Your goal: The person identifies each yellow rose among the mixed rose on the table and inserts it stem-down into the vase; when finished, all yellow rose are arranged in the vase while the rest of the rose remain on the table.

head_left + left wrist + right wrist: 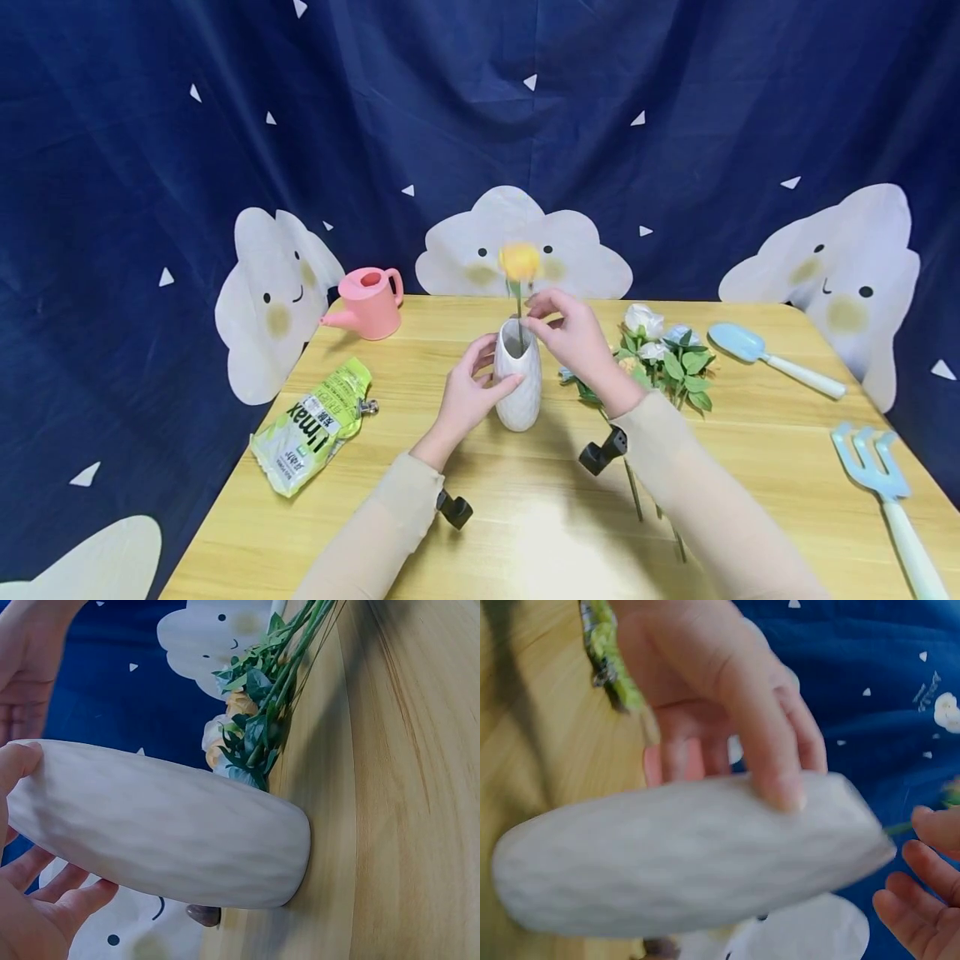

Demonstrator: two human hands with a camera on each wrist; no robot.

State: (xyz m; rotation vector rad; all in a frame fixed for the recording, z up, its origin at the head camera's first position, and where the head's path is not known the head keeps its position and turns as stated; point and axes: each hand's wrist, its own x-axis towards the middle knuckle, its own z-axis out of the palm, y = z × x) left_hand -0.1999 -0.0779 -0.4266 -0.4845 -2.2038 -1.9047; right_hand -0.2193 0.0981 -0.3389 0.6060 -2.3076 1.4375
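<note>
A white textured vase (519,392) stands upright on the table. My left hand (467,396) grips its upper side, the thumb across the front and the fingers round the back, as the left wrist view shows on the pale vase wall (165,825). Above the mouth, a yellow flower (521,262) points upward, its stem reaching down into the opening. At the rim, my right hand (573,337) pinches that stem between thumb and forefinger. From the right wrist, the green stem (900,827) shows between the vase mouth and the thumb. The stem's lower end is hidden inside the vase.
Several white, blue and yellowish flowers (667,358) lie right of the vase, partly under my right forearm. A blue trowel (738,342) and hand fork (877,475) lie farther right. On the left are a pink watering can (375,308) and a clipped green bag (315,425).
</note>
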